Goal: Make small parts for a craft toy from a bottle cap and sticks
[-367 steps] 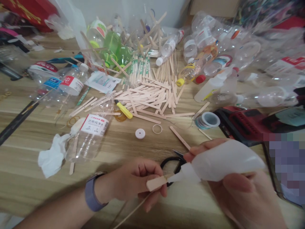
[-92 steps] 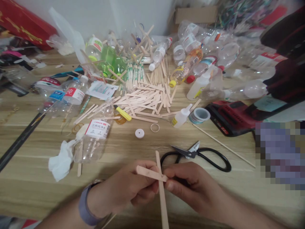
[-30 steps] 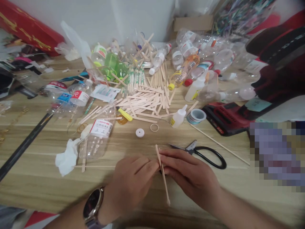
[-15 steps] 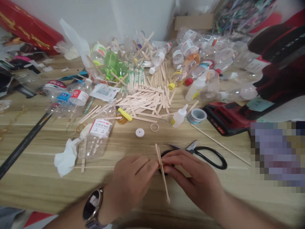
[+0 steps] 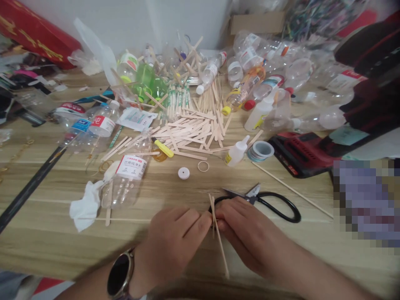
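My left hand (image 5: 178,237) and my right hand (image 5: 250,235) meet at the front of the table, both closed at the fingertips. Between them they pinch a pair of wooden craft sticks (image 5: 222,254), seen nearly edge-on and crossing at a narrow angle. The fingertips hide the crossing partly. A thin wooden skewer (image 5: 125,219) runs left from under my left hand; whether the fingers grip it is hidden. Black-handled scissors (image 5: 278,204) lie with blades apart just behind my right hand, which covers one handle loop.
Behind lie a pile of craft sticks (image 5: 190,133), glue bottles (image 5: 237,152), a tape roll (image 5: 260,151) and many plastic bottles. A cut clear bottle (image 5: 125,187) and crumpled tissue (image 5: 86,206) are at left. A red-black power tool (image 5: 300,154) stands at right, near a loose skewer (image 5: 290,189).
Both hands have drawn closer together around the sticks. The sticks have shifted slightly right and toward me, and now spread apart more at their near ends. The right fingers are more curled.
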Available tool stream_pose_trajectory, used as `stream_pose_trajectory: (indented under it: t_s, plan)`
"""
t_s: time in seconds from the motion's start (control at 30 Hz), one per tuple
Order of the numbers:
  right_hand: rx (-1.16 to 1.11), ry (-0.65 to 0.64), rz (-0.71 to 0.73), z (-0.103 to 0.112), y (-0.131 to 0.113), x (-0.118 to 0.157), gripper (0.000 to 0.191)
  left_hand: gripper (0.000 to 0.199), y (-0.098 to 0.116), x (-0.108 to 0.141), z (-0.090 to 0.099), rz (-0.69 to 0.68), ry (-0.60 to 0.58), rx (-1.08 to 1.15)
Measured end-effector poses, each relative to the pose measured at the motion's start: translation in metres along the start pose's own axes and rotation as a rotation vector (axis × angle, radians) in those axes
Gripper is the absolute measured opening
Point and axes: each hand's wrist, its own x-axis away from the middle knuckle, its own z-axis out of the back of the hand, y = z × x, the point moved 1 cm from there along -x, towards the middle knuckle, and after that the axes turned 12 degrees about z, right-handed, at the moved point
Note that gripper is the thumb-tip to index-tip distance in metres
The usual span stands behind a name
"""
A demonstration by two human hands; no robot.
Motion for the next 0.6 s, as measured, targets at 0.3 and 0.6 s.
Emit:
stream_pose_trajectory:
  t_s: [0.3, 0.6]
  plan:
    - [-0.095, -0.111, -0.028, 0.003, 0.001, 0.000, 0.020, 0.028, 0.008, 0.000, -0.001, -0.021, 0.014, -0.050]
    - [-0.152, -0.114, -0.060, 0.001, 0.000, 0.004, 0.029, 0.031, 0.015, -0.003, -0.001, 0.023, 0.041, -0.053]
